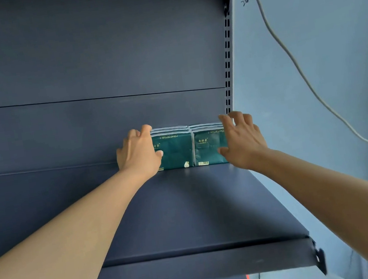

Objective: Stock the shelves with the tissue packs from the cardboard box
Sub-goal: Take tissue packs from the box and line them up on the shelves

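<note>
Two groups of dark green tissue packs stand side by side at the back right of the dark blue shelf (188, 210), against its back panel. My left hand (138, 154) grips the left group of tissue packs (175, 150), fingers over the top edge and thumb on the front. My right hand (241, 139) holds the right group of tissue packs (208, 146) the same way from the right side. The print on the packs is upside down. The cardboard box is out of view.
A slotted upright (227, 61) runs up the shelf unit's right edge. Beyond it is a pale blue wall (333, 57) with a white cable (284, 48) hanging across it. The shelf's front lip (197, 266) and right bracket (318, 255) are near the bottom.
</note>
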